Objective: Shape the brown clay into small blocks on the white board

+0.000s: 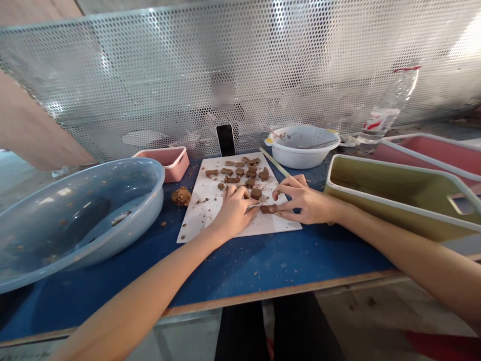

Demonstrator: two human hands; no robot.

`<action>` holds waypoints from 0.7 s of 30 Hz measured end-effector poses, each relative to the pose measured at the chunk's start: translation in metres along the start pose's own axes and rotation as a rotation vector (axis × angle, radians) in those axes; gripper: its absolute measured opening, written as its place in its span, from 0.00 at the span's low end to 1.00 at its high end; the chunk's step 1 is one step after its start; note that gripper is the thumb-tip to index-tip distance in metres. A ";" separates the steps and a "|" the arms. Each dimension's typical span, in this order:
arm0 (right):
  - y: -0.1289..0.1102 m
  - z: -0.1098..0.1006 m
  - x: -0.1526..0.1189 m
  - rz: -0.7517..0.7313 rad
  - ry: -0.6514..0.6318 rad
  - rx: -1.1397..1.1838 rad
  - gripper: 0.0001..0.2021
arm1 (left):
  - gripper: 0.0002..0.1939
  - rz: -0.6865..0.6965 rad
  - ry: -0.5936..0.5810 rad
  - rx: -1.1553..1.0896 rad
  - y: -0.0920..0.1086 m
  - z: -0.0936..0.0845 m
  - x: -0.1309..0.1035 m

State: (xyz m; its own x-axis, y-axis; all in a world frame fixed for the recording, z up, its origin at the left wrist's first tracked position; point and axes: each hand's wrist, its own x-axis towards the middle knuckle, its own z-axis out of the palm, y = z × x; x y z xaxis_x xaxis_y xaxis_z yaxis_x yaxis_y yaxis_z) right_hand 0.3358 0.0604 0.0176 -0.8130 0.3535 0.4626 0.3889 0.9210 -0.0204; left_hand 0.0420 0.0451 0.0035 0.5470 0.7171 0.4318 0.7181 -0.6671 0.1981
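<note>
A white board (199, 220) lies on the blue table, with several brown clay-like shapes (256, 193) and crumbs scattered over it. At its near side, a small flat brown clay-like piece (267, 209) is between my two hands. My right hand (306, 201) pinches the right end of this piece between thumb and fingertips, its index finger arched above. From the left, my left hand (236, 210) closes thumb and fingers around the other end, partly hiding it. Beside the board's left edge sits a rough brown lump (181, 196).
A large blue basin (150, 200) and a small pink bin (176, 168) stand left. Behind are a propped phone (225, 140) and white bowl (300, 156). A pale stick (274, 161) crosses the board's right edge. An olive bin (391, 200), red bin (428, 150) and bottle (383, 115) occupy the right.
</note>
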 end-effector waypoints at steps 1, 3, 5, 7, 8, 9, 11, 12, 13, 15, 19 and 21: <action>0.000 0.000 0.000 -0.012 -0.008 -0.001 0.11 | 0.11 0.016 0.005 -0.007 0.001 0.000 0.000; 0.001 0.001 -0.001 -0.018 -0.030 0.001 0.11 | 0.12 0.054 0.019 -0.034 0.003 0.000 -0.001; 0.000 0.001 -0.002 -0.007 -0.057 0.005 0.12 | 0.12 0.083 0.018 -0.065 0.005 -0.001 -0.001; -0.002 0.000 -0.001 0.006 -0.088 0.008 0.13 | 0.11 0.090 -0.002 -0.087 0.006 -0.001 -0.002; -0.003 -0.001 -0.001 0.010 -0.101 0.012 0.12 | 0.11 0.088 -0.013 -0.096 0.007 -0.001 -0.002; -0.005 -0.001 -0.001 0.012 -0.108 0.018 0.12 | 0.10 0.084 -0.021 -0.103 0.007 0.000 -0.002; -0.007 -0.002 0.000 0.017 -0.113 0.022 0.12 | 0.10 0.074 -0.016 -0.114 0.006 0.003 -0.002; -0.008 -0.003 0.000 0.024 -0.107 0.019 0.13 | 0.10 0.067 -0.005 -0.121 0.006 0.004 -0.002; -0.008 -0.003 0.001 0.033 -0.098 0.012 0.14 | 0.11 0.058 0.011 -0.127 0.005 0.005 -0.002; -0.009 -0.002 0.001 0.051 -0.083 -0.008 0.17 | 0.12 0.042 0.038 -0.137 0.004 0.006 -0.002; -0.008 -0.001 0.001 0.018 -0.099 -0.009 0.17 | 0.13 0.032 0.048 -0.138 0.004 0.005 -0.001; -0.008 -0.001 0.001 0.005 -0.080 -0.005 0.15 | 0.13 0.029 0.044 -0.135 0.004 0.006 -0.002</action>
State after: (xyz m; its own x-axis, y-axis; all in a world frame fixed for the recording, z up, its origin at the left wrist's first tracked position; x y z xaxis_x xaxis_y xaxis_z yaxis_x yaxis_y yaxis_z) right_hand 0.3321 0.0536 0.0190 -0.8434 0.3699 0.3898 0.3946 0.9187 -0.0179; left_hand 0.0463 0.0425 -0.0014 0.5453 0.6892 0.4771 0.6362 -0.7109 0.2997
